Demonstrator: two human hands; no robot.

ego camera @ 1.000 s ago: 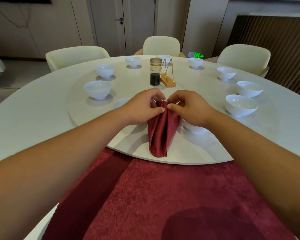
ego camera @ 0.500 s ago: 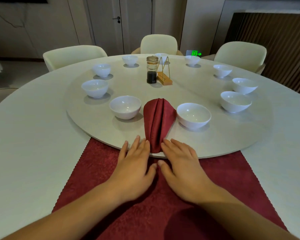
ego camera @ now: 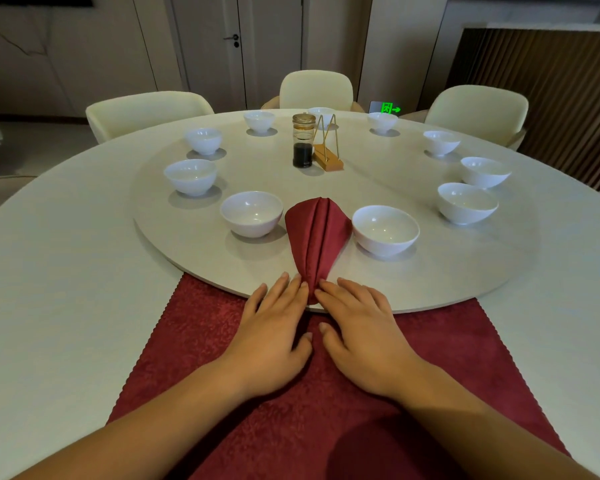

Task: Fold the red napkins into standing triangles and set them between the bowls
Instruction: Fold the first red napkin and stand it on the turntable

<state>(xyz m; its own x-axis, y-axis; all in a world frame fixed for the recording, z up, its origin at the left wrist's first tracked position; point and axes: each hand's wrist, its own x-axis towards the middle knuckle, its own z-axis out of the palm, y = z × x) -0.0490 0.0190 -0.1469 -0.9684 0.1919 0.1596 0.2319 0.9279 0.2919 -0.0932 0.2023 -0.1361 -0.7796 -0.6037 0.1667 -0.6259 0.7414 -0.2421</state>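
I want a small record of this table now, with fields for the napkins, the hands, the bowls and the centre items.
folded napkin: between the two nearest bowls, on the turntable
flat napkin: spread on the table, under both hands
left hand: flat, fingertips beside the folded napkin's near tip
right hand: flat, fingertips at the tip's other side
bowls: ten, white, ringed on the turntable
centre: jar with dark liquid, gold stand

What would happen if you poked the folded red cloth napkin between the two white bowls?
The folded red cloth napkin would probably flop over, since only soft pleats hold its shape. It looks light, so it would likely slide on the smooth pale round turntable.
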